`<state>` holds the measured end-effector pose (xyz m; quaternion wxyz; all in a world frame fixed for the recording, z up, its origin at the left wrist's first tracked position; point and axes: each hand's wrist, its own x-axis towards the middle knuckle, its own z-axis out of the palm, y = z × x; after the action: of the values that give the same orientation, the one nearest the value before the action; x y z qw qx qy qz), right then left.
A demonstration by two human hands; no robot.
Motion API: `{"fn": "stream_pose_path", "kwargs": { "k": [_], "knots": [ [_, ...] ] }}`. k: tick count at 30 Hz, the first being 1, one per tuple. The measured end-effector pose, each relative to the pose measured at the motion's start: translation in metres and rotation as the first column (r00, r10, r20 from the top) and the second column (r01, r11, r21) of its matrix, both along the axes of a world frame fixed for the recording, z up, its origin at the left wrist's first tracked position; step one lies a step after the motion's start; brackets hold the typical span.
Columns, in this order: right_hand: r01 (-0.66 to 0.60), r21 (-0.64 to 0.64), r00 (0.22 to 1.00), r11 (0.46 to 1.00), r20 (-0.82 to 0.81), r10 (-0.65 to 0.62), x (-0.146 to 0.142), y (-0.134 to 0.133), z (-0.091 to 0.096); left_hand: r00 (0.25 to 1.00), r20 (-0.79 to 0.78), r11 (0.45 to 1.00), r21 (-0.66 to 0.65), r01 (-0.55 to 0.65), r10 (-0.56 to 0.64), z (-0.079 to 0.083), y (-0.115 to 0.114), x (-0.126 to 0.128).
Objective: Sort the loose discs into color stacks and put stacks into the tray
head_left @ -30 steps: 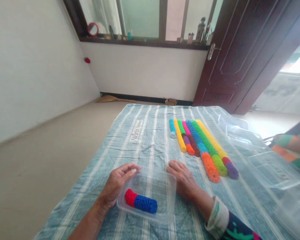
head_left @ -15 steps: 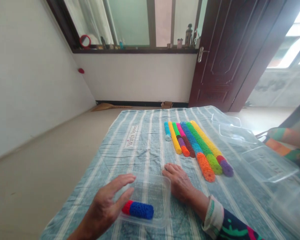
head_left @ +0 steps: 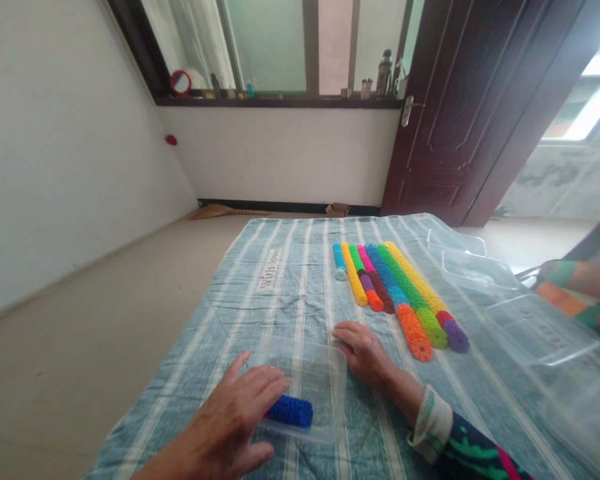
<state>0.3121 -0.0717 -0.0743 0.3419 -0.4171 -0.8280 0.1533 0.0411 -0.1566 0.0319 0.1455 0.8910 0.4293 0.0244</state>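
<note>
A clear plastic box [head_left: 330, 373] sits on the striped cloth in front of me. Inside lies a short roll of stacked discs; its blue part [head_left: 291, 411] shows, while my left hand [head_left: 233, 420] covers its red end. That hand reaches into the box with fingers stretched over the roll. My right hand [head_left: 363, 353] rests flat on the cloth against the box's right side, fingers spread. Beyond it, several long rows of coloured discs [head_left: 395, 293] lie side by side.
Clear plastic lids and boxes [head_left: 540, 327] lie at the right of the blue-striped cloth [head_left: 290, 287]. Bare floor runs along the left. A dark wooden door [head_left: 460, 113] and a window sill with bottles stand behind. Colourful fabric [head_left: 580, 293] shows at the far right.
My left hand has left the box's left rim, risen and come down inside over the red end of the roll. The right hand has stayed beside the box.
</note>
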Motion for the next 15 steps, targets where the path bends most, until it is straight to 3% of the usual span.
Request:
{"fn": "stream_pose_path", "kwargs": {
  "k": [3,5,7,9,11,15],
  "knots": [
    [0.074,0.01,0.995,0.997,-0.072,-0.073,0.008,0.001,0.009,0.999,-0.044,0.997,0.072,0.017,-0.014,-0.013,0.001,-0.002],
    [0.164,0.079,0.983,0.983,-0.096,-0.156,0.011,-0.007,0.024,0.999,-0.05,0.991,0.131,0.025,-0.018,-0.022,0.002,-0.004],
    [0.179,0.151,0.98,0.972,-0.119,-0.162,0.011,-0.021,0.046,0.999,-0.042,0.982,0.187,0.022,-0.014,-0.029,0.004,-0.005],
    [0.085,0.19,0.992,0.978,-0.104,-0.066,0.004,-0.039,0.069,0.999,-0.033,0.973,0.23,0.008,0.0,-0.033,0.005,-0.004],
    [-0.084,0.177,0.996,0.981,-0.01,0.087,-0.008,-0.058,0.088,0.999,-0.045,0.969,0.247,0.007,0.004,-0.036,0.006,-0.003],
    [-0.3,-0.027,0.899,0.954,0.328,0.291,-0.038,-0.076,0.099,0.997,-0.075,0.971,0.237,0.017,0.001,-0.037,0.006,0.002]
  ]
}}
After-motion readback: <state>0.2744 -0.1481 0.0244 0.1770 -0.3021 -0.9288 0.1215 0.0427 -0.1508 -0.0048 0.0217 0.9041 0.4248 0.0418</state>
